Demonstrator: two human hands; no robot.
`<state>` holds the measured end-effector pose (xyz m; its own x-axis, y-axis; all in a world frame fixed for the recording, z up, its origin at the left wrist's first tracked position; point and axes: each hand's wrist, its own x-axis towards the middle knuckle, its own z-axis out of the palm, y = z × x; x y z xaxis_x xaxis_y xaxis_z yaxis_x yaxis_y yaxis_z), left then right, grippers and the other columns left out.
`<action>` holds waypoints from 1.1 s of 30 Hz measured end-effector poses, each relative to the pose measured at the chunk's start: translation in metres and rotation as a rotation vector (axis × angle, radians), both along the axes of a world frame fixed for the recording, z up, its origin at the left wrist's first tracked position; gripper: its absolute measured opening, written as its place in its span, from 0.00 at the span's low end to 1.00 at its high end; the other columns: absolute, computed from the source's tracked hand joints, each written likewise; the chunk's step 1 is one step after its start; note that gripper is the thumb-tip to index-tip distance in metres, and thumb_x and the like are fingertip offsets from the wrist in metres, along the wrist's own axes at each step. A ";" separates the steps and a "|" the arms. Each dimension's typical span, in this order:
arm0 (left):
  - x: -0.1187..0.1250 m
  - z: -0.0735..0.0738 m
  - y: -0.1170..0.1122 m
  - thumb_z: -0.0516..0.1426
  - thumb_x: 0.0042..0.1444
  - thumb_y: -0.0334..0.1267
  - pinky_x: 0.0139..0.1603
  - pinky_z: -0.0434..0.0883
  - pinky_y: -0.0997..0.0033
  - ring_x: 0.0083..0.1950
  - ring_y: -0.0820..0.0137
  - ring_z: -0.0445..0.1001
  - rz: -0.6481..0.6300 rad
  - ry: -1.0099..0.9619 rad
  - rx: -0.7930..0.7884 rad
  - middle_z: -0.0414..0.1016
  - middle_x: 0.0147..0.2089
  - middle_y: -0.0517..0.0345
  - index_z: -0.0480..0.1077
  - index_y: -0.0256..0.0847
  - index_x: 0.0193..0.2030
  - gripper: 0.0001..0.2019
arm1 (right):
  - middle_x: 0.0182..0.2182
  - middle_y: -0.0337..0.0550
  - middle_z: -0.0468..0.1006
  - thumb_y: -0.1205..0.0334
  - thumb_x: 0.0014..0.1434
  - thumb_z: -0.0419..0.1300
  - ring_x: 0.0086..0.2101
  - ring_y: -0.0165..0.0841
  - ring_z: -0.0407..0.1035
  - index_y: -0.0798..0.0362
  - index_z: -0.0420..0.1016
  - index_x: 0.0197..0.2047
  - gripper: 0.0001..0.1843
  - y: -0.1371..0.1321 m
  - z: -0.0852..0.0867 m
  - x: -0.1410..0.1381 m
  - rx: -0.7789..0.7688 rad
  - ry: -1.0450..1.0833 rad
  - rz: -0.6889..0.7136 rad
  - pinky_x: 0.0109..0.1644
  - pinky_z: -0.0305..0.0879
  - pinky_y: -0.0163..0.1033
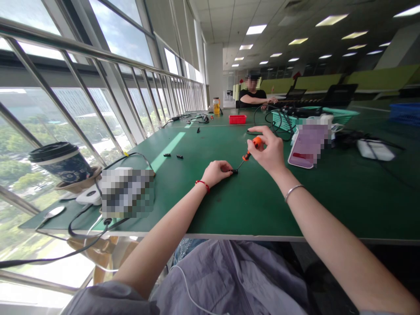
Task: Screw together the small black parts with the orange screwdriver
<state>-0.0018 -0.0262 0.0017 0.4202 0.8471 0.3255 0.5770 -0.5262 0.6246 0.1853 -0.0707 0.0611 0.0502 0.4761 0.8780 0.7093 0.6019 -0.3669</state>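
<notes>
My right hand (267, 151) grips a screwdriver (246, 156) by its orange and black handle, with the index finger raised off it. The thin metal shaft slants down to the left, and its tip meets a small black piece (234, 172) on the green table. Fingers of my left hand (216, 172) are pinched on the left end of that piece, holding it against the tabletop. What the piece is exactly is too small to tell. Two similar small black pieces, one nearer the left (167, 155) and one beside it (179, 156), lie farther up the table.
A phone (306, 146) leans at the right, before a teal basket (282, 121) with black cables. Farther back are a red tray (237, 119) and a jar (216, 106). A lidded cup (62, 162) and power strip (90, 194) stand left. Another person (252, 97) sits across.
</notes>
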 end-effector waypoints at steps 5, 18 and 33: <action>0.000 0.000 0.000 0.61 0.48 0.37 0.35 0.69 0.75 0.32 0.72 0.72 -0.007 -0.004 0.007 0.78 0.30 0.57 0.76 0.37 0.32 0.06 | 0.18 0.33 0.64 0.59 0.51 0.56 0.21 0.30 0.59 0.50 0.73 0.39 0.12 -0.001 0.000 -0.001 0.017 -0.007 -0.014 0.32 0.59 0.38; 0.000 -0.001 0.000 0.61 0.48 0.36 0.35 0.69 0.75 0.31 0.73 0.72 -0.010 -0.001 0.017 0.78 0.30 0.57 0.76 0.37 0.32 0.06 | 0.17 0.35 0.67 0.56 0.53 0.58 0.25 0.33 0.61 0.48 0.71 0.33 0.07 -0.002 0.001 -0.004 0.025 -0.022 -0.029 0.36 0.61 0.40; 0.000 0.000 0.000 0.61 0.48 0.37 0.35 0.69 0.75 0.32 0.73 0.72 -0.012 0.013 0.014 0.78 0.31 0.57 0.76 0.37 0.33 0.07 | 0.17 0.33 0.66 0.56 0.52 0.57 0.24 0.33 0.62 0.48 0.68 0.38 0.09 -0.002 0.002 -0.006 0.003 -0.033 0.038 0.38 0.62 0.41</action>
